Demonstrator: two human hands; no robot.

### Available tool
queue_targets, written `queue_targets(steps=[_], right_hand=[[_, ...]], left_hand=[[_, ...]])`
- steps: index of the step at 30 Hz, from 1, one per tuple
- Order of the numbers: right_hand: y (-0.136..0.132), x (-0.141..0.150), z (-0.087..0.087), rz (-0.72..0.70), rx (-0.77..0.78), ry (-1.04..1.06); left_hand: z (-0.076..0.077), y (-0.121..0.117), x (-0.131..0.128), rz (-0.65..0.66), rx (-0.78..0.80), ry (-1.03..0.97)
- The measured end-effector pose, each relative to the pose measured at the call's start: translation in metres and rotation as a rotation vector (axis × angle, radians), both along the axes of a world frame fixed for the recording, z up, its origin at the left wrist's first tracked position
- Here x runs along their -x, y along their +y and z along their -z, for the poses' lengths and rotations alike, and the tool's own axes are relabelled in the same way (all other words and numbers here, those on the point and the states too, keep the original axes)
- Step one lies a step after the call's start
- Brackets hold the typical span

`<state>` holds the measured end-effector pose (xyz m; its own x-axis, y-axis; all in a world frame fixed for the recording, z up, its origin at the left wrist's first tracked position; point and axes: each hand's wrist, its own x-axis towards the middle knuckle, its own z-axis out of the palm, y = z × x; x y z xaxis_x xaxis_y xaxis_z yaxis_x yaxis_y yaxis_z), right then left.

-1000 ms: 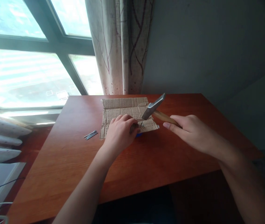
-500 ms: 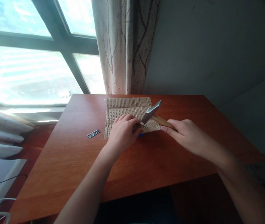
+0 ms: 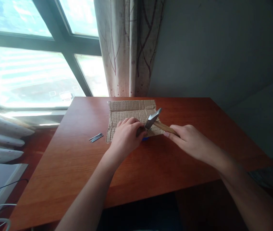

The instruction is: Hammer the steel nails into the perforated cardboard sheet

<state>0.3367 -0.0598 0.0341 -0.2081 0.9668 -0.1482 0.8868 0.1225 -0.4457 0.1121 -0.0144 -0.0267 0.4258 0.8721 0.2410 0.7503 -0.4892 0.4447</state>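
Lying flat at the far middle of the polished reddish-brown wooden table (image 3: 151,166) is a brown perforated cardboard sheet (image 3: 129,110), its surface dotted with rows of small holes and its edges ragged. A hammer with grey metal head and pale wooden handle (image 3: 153,118) is angled down, head low over the sheet's near edge, just beside the left fingertips. The right hand (image 3: 189,141) is wrapped closed around the handle's end, forearm reaching in from the lower right. The left hand (image 3: 125,138) rests palm down on the sheet, fingers curled together and pinching something small beneath the hammer head; what it is cannot be told. A small blue item (image 3: 146,138) peeks from under the sheet. Thin grey metal nails (image 3: 96,137) lie bundled well left of the cardboard
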Motion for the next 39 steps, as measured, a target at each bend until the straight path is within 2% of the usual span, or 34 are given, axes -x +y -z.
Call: queue_targets(steps=[18,22,25,29,33,36,39], right_hand=[[-0.003,-0.002,0.005,-0.023,-0.049,0.069],[-0.003,-0.006,0.004,0.025,-0.158,0.143],[0.0,-0.012,0.011,0.151,-0.306,0.28],[0.012,-0.017,0.029,0.337,-0.414,0.706],[0.023,-0.016,0.044,0.387,-0.49,1.04],[0.026,-0.015,0.049,0.408,-0.602,1.093],[0.025,-0.015,0.052,0.422,-0.664,1.093]], left_hand=[[-0.001,0.0,0.001,-0.002,-0.014,0.008],[-0.001,-0.001,0.001,0.005,-0.014,0.022],[-0.001,-0.001,0.0,0.016,-0.035,0.017],[-0.01,-0.003,0.005,0.005,-0.113,-0.064],[-0.024,-0.005,0.034,-0.121,-0.215,-0.227],[-0.027,-0.007,0.066,-0.357,-0.262,-0.226],[-0.018,-0.01,0.095,-0.523,-0.229,-0.122]])
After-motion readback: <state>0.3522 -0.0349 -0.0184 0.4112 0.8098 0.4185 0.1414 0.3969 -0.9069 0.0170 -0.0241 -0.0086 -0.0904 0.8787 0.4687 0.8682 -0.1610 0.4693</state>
